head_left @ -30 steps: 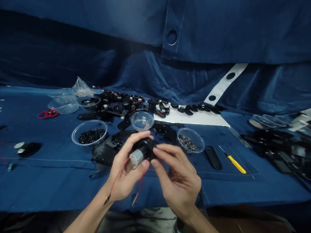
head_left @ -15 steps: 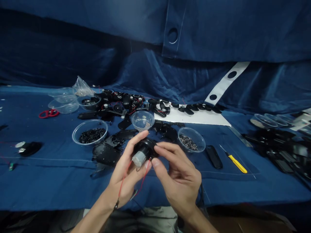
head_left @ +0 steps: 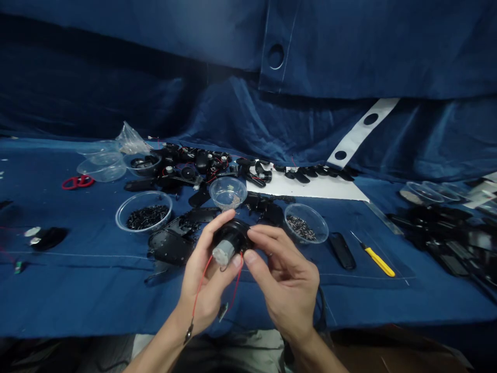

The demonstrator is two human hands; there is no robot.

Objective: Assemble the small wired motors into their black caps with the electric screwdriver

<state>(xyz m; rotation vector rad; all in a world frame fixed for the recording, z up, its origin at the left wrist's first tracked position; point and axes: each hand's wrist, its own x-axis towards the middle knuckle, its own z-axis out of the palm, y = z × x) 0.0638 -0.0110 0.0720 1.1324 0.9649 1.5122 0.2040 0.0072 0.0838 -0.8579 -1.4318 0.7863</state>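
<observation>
Between my two hands is a round black housing with a grey motor (head_left: 224,252) sticking out toward me. My left hand (head_left: 207,282) wraps it from the left, with the thumb beneath the motor and the index finger along the far rim. The fingertips and thumb of my right hand (head_left: 285,280) pinch the housing's right edge. Red wires (head_left: 201,285) hang from the motor; a small dark part dangles at the left wire's end near my left wrist, and a small board (head_left: 222,312) hangs below the motor.
Tubs of dark screws (head_left: 145,215), small screws (head_left: 301,228) and tiny bits (head_left: 229,194) stand beyond my hands. A yellow screwdriver (head_left: 379,261) and a black cover (head_left: 341,250) lie right. Red scissors (head_left: 78,181) lie left. Black parts (head_left: 171,246) crowd the middle; others sit on white paper (head_left: 330,189).
Both hands still hold the motor housing, which has shifted and turned very slightly. The hanging wires have swung a little to the right.
</observation>
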